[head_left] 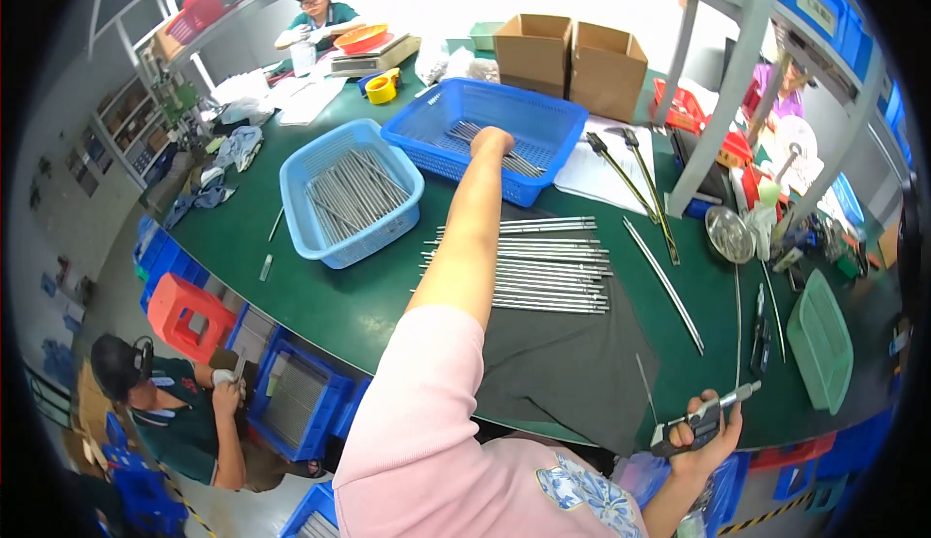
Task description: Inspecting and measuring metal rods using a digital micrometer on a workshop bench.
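My left hand reaches into a dark blue plastic basket at the far side of the table. Its fingers are closed around thin metal rods that stick out on both sides; the fingertips are hidden. In my right hand, near the table's front edge, is a micrometer with its thimble pointing right. Several metal rods lie side by side on a dark grey cloth under my left forearm. A light blue basket full of similar rods stands to the left.
Two rods lie right of the cloth, near black-and-yellow calipers on paper. A green tray and metal bowl sit at the right. Cardboard boxes stand behind. Shelf posts rise at right. Co-workers sit left and far.
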`<state>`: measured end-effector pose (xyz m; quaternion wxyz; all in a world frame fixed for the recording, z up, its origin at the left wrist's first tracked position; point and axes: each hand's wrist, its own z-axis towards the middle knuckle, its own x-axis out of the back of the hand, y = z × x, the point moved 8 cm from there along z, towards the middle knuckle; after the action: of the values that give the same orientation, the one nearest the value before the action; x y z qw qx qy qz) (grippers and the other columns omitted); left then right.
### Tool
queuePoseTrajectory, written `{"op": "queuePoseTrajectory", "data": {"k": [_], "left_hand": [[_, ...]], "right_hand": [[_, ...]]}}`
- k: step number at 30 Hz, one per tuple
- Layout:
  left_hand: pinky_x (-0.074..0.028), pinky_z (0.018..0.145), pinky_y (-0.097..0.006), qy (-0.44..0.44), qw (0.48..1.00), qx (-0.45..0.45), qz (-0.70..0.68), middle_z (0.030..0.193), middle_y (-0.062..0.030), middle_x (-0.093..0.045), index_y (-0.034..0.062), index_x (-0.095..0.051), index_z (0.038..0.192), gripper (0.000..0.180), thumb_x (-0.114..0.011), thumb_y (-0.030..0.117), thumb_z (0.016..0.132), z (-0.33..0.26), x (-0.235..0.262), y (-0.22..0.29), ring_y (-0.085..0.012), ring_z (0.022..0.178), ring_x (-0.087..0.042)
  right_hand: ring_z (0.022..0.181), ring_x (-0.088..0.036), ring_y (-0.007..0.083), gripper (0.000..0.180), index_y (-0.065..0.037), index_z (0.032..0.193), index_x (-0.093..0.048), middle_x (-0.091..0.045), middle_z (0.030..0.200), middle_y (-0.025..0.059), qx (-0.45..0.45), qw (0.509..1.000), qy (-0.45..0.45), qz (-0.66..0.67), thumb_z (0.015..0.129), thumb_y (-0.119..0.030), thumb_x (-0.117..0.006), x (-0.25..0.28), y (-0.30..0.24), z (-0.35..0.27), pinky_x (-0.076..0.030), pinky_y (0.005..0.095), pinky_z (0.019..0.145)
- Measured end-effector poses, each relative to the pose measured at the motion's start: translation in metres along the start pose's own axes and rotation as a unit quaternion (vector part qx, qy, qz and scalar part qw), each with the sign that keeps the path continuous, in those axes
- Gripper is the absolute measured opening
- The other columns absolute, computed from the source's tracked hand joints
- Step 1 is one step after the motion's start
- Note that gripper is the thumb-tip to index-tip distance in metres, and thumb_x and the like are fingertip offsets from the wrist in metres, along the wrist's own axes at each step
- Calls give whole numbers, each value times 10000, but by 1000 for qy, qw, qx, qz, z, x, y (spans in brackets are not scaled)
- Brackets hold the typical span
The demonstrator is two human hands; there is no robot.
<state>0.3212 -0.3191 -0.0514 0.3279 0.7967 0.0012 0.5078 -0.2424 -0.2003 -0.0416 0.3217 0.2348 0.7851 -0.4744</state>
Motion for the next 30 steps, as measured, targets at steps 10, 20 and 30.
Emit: {"op": "queuePoseTrajectory", "data": {"k": [10,20,30], "left_hand": [[-451,696,-413,250,907,-334,54,858,-192,-598,-3,-603,777,189,-498,134,702,-100,51,69,-321,827,-575],[-482,595,-343,82,552,-793,245,810,-68,-556,96,-595,672,62,-565,137,635,-329,-172,141,-236,780,-557],[-486,600,-358,35,515,-803,297,769,-60,-592,88,-590,691,74,-587,120,625,-316,-203,161,-250,745,-589]], "right_hand": [[355,-397,182,459,27,918,-495,-531,702,172,-26,998,-63,3,830,-393,-334,-15,3,16,-309,273,337],[359,-356,124,382,-42,981,-441,-499,754,85,-37,990,-132,-40,845,-388,-355,-3,10,15,-248,236,321],[371,-424,182,423,8,1031,-421,-504,801,138,-42,993,-114,-1,847,-361,-327,5,5,21,-336,285,339]]}}
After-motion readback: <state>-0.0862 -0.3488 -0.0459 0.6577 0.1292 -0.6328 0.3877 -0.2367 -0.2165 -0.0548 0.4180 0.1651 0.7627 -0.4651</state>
